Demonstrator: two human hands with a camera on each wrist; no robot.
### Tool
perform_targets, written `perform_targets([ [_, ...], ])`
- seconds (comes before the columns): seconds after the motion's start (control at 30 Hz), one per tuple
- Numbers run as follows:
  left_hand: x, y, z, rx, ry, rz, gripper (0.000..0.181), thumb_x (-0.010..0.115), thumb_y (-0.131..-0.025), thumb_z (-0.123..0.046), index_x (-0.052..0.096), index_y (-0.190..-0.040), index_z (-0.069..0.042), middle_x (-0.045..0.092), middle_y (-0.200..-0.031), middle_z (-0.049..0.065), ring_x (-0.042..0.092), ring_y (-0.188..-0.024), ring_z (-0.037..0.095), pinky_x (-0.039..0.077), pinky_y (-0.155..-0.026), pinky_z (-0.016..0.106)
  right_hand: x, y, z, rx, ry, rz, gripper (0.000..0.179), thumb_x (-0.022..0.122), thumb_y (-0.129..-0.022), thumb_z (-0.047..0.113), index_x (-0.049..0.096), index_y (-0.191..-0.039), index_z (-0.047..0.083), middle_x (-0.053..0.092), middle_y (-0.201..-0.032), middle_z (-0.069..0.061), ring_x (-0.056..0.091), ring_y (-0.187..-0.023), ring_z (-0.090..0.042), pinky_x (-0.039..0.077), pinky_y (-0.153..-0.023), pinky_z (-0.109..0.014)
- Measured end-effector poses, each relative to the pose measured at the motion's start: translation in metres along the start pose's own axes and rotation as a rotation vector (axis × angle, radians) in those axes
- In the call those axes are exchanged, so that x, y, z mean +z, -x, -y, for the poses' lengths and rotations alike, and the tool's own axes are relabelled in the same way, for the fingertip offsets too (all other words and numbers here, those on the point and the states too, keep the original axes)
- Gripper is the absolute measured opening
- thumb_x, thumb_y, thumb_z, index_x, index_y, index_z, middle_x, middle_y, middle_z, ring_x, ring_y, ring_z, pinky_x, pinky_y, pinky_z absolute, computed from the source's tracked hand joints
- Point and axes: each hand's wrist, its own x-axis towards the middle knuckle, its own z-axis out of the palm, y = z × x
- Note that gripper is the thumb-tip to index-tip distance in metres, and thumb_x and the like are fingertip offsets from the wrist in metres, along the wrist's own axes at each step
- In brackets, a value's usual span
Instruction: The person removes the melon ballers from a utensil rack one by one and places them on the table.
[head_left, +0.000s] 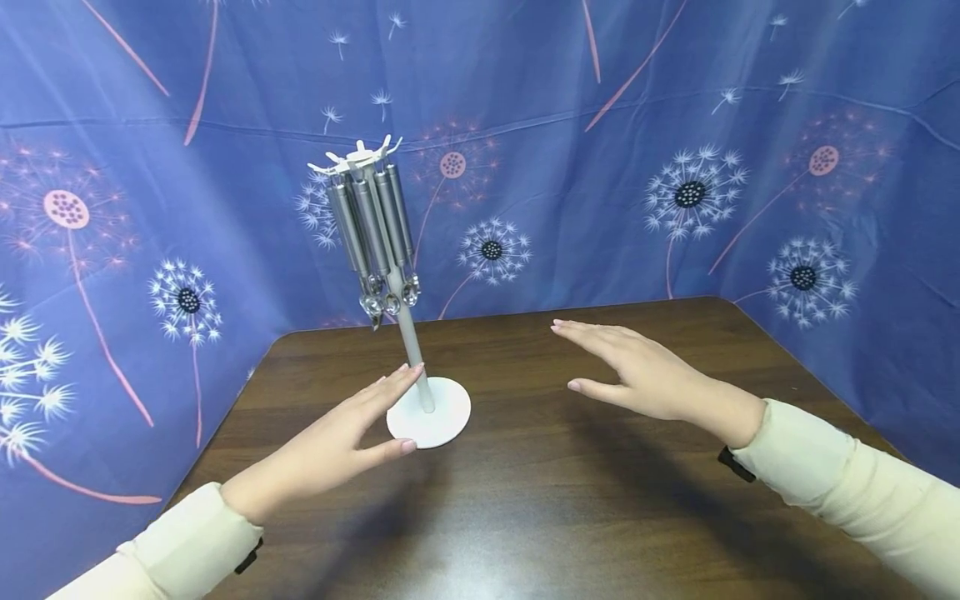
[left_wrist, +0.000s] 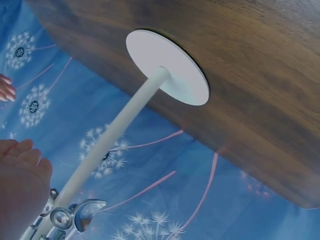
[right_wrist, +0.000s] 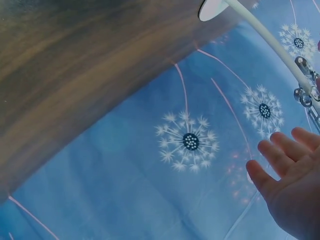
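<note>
A white stand with a round base [head_left: 446, 425] and a slim pole stands on the table, left of centre. From its hooked top [head_left: 360, 156] hang several utensils with grey cylindrical handles [head_left: 367, 221]. Their small shiny metal heads [left_wrist: 61, 218] point down; their exact kinds are hard to tell. My left hand [head_left: 337, 442] hovers in front of the stand with fingers straight, overlapping its base in the head view, and holds nothing. Well to the right of the stand, my right hand [head_left: 645, 375] is held in the air, fingers extended and thumb apart, also holding nothing.
Dark brown wood makes up the tabletop [head_left: 525, 500]. Behind and beside it hangs a blue cloth [head_left: 570, 225] printed with dandelions. Pale sleeves cover both arms, and a dark strap piece [head_left: 736, 464] shows under the right cuff.
</note>
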Motion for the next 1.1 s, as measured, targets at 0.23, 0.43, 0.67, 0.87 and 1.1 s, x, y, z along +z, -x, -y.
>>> perform_targets([
  [0.23, -0.011, 0.003, 0.006, -0.04, 0.028, 0.017, 0.075, 0.058, -0.093, -0.052, 0.017, -0.154, -0.039, 0.021, -0.16, -0.004, 0.024, -0.147, 0.025, 0.03, -0.114, 0.059, -0.006, -0.012, 0.002, -0.027, -0.004, -0.099, 0.063, 0.063, -0.094, 0.037, 0.038, -0.149, 0.018, 0.045, -0.149, -0.002, 0.047, -0.134, -0.027, 0.039, -0.11, -0.049],
  [0.43, -0.034, 0.0, 0.009, -0.059, -0.004, -0.009, 0.066, 0.055, -0.097, -0.046, 0.022, -0.154, -0.034, 0.026, -0.159, 0.002, 0.027, -0.145, 0.031, 0.028, -0.113, 0.06, -0.012, -0.024, 0.005, -0.086, -0.013, -0.208, 0.055, 0.066, -0.093, 0.026, 0.047, -0.143, 0.013, 0.054, -0.141, -0.006, 0.052, -0.128, -0.028, 0.043, -0.106, -0.049],
  [0.67, -0.066, -0.011, 0.01, -0.088, 0.032, -0.049, 0.05, 0.046, -0.102, -0.039, 0.037, -0.15, -0.025, 0.039, -0.153, 0.005, 0.034, -0.142, 0.031, 0.032, -0.112, 0.058, -0.019, -0.036, 0.01, -0.139, -0.011, -0.261, 0.053, 0.068, -0.091, 0.023, 0.051, -0.14, 0.012, 0.057, -0.138, -0.006, 0.055, -0.125, -0.028, 0.045, -0.104, -0.047],
  [0.87, -0.089, -0.013, 0.017, -0.174, 0.047, -0.102, 0.048, 0.04, -0.104, -0.04, 0.044, -0.146, -0.018, 0.048, -0.145, 0.011, 0.045, -0.134, 0.036, 0.036, -0.109, 0.059, -0.026, -0.05, 0.016, -0.139, -0.064, -0.258, 0.051, 0.066, -0.093, 0.024, 0.051, -0.14, 0.013, 0.058, -0.137, -0.007, 0.055, -0.126, -0.026, 0.045, -0.105, -0.046],
  [1.1, -0.113, -0.02, 0.028, -0.205, 0.171, -0.165, 0.052, 0.036, -0.105, -0.04, 0.035, -0.151, -0.016, 0.04, -0.152, 0.009, 0.03, -0.143, 0.035, 0.027, -0.114, 0.06, -0.028, -0.064, 0.024, -0.097, -0.131, -0.233, 0.05, 0.064, -0.095, 0.027, 0.05, -0.141, 0.015, 0.055, -0.14, -0.005, 0.052, -0.129, -0.023, 0.045, -0.106, -0.043],
])
